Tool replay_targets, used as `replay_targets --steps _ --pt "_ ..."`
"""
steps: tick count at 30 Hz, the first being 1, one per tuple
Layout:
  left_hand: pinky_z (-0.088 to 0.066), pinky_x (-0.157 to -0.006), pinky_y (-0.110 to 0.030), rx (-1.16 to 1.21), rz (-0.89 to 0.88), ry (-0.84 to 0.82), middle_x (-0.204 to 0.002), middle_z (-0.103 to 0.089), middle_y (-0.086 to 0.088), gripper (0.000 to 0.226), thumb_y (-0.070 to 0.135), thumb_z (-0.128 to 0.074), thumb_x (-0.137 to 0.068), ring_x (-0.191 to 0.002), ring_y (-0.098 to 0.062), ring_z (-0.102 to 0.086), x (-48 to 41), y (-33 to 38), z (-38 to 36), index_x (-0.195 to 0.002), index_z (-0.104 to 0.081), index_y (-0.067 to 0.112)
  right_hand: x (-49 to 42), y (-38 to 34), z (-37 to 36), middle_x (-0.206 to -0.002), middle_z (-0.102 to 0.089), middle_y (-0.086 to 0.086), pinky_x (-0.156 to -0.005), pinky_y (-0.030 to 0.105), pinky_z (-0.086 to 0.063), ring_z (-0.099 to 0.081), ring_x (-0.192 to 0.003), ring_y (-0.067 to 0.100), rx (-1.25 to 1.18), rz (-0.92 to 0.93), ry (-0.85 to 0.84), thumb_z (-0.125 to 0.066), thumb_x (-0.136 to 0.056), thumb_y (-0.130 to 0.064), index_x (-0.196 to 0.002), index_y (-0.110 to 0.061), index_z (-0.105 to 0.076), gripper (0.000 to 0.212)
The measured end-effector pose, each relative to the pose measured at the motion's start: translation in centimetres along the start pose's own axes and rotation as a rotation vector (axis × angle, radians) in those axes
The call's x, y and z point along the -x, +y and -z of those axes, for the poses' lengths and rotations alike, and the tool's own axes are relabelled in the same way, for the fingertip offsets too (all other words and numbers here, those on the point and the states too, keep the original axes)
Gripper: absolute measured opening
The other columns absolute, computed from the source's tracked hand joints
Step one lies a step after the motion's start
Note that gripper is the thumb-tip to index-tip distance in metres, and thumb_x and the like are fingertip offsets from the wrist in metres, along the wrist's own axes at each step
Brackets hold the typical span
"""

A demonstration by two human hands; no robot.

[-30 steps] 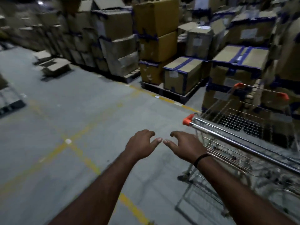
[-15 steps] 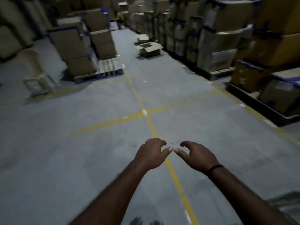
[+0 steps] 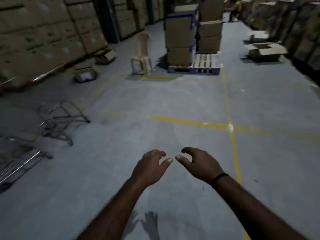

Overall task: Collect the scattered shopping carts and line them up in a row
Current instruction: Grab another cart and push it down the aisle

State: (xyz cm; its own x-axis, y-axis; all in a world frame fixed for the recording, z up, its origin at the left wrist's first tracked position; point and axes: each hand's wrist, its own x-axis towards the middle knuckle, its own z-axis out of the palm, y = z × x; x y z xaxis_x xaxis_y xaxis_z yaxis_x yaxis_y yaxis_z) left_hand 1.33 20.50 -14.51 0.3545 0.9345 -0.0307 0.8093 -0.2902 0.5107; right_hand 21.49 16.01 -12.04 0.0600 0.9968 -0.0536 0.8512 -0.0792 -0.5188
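Head view showed both hands, left (image 3: 150, 168) and right (image 3: 199, 164), empty with fingers curled apart; two wire carts (image 3: 58, 121) (image 3: 15, 161) stood left, an opened cardboard box (image 3: 265, 51) right.

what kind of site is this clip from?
Most likely a warehouse: tall stacks of cardboard boxes along the wall, more boxes on a pallet, and yellow lane lines painted on the concrete floor.

No legible text for you to log, pale labels on the stacked cartons (image 3: 43, 37) blurred beyond reading, yellow floor lines (image 3: 190, 122) carry no lettering or numbers.
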Motion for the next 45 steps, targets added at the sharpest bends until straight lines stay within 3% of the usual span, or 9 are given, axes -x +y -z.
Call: replay_targets --steps 12,17,20,24,27,34,38,41,45 --pt "-0.045 -0.106 -0.039 0.158 0.398 0.29 -0.134 -0.06 0.011 0.058 0.07 -0.045 -0.092 -0.126 -0.012 -0.052 -3.6 -7.1 5.6 -0.127 -0.064 0.027 -14.7 -8.1 -2.5 -0.134 -0.063 -0.008 -0.092 0.029 -0.047 -0.062 -0.113 0.012 -0.137 0.36 -0.239 -0.047 -0.094 -0.067 -0.132 -0.027 -0.061 0.058" --pt "-0.039 -0.097 -0.02 0.277 0.513 0.435 -0.13 -0.06 0.013 0.044 0.055 -0.054 -0.097 -0.12 -0.002 -0.052 -4.6 -8.4 7.4 -0.126 -0.066 0.025 -19.5 -10.4 -4.0 -0.118 -0.069 -0.013 -0.094 0.034 -0.051 -0.064 -0.101 0.007 -0.3 0.419 -0.309 -0.042 -0.084 -0.079 -0.117 -0.032 -0.067 0.062" --pt "-0.034 -0.094 -0.014 0.326 0.565 0.516 -0.127 -0.061 0.015 0.039 0.051 -0.055 -0.098 -0.116 0.003 -0.051 -4.7 -10.0 8.6 -0.125 -0.066 0.025 -21.8 -12.7 -5.5 -0.108 -0.071 -0.015 -0.092 0.032 -0.051 -0.065 -0.102 0.005 -0.375 0.444 -0.358 -0.048 -0.089 -0.071 -0.109 -0.032 -0.069 0.048" --pt "-0.036 -0.095 -0.018 0.42 0.642 0.629 -0.122 -0.063 0.018 0.031 0.049 -0.055 -0.098 -0.115 0.0 -0.055 -5.0 -14.2 11.0 -0.118 -0.068 0.03 -25.3 -17.1 -8.2 -0.1 -0.072 -0.016 -0.091 0.032 -0.052 -0.065 -0.099 0.003 -0.411 0.512 -0.417 -0.053 -0.092 -0.063 -0.101 -0.031 -0.069 0.037" --pt "-0.04 -0.092 -0.015 0.476 0.657 0.711 -0.119 -0.067 0.018 0.026 0.049 -0.056 -0.097 -0.112 0.0 -0.059 -5.9 -18.4 13.2 -0.113 -0.069 0.032 -28.4 -20.9 -10.6 -0.097 -0.072 -0.017 -0.09 0.034 -0.052 -0.064 -0.097 0.001 -0.422 0.549 -0.441 -0.054 -0.091 -0.062 -0.097 -0.031 -0.069 0.035" --pt "-0.037 -0.083 0.0 0.591 0.628 0.804 -0.106 -0.07 0.023 0.016 0.038 -0.059 -0.099 -0.096 0.018 -0.058 -10.9 -30.2 19.8 -0.105 -0.071 0.028 -37.2 -30.8 -15.5 -0.101 -0.072 -0.017 -0.09 0.03 -0.052 -0.064 -0.098 -0.002 -0.438 0.558 -0.445 -0.055 -0.093 -0.059 -0.101 -0.032 -0.07 0.032" --pt "-0.037 -0.084 0.0 0.581 0.586 0.81 -0.1 -0.069 0.031 0.008 0.035 -0.06 -0.099 -0.097 0.017 -0.059 -13.9 -35.8 24.3 -0.1 -0.069 0.036 -41.3 -36.4 -17.7 -0.097 -0.072 -0.02 -0.083 0.019 -0.048 -0.063 -0.095 -0.006 -0.508 0.536 -0.417 -0.053 -0.092 -0.06 -0.097 -0.034 -0.069 0.031" --pt "-0.038 -0.085 0.0 0.613 0.586 0.812 -0.102 -0.07 0.027 0.009 0.033 -0.062 -0.098 -0.098 0.018 -0.059 -15.7 -39.3 26.9 -0.098 -0.067 0.04 -43.4 -39.4 -19.2 -0.098 -0.07 -0.025 -0.081 0.009 -0.044 -0.063 -0.097 -0.008 -0.585 0.527 -0.436 -0.051 -0.088 -0.063 -0.097 -0.034 -0.069 0.036" --pt "-0.041 -0.088 -0.007 0.673 0.635 0.791 -0.109 -0.07 0.025 0.008 0.037 -0.063 -0.097 -0.102 0.015 -0.06 -19.0 -43.7 29.7 -0.098 -0.069 0.042 -47.4 -43.2 -20.8 -0.103 -0.069 -0.027 -0.086 0.01 -0.045 -0.063 -0.102 -0.007 -0.614 0.545 -0.457 -0.051 -0.09 -0.059 -0.102 -0.033 -0.07 0.033"
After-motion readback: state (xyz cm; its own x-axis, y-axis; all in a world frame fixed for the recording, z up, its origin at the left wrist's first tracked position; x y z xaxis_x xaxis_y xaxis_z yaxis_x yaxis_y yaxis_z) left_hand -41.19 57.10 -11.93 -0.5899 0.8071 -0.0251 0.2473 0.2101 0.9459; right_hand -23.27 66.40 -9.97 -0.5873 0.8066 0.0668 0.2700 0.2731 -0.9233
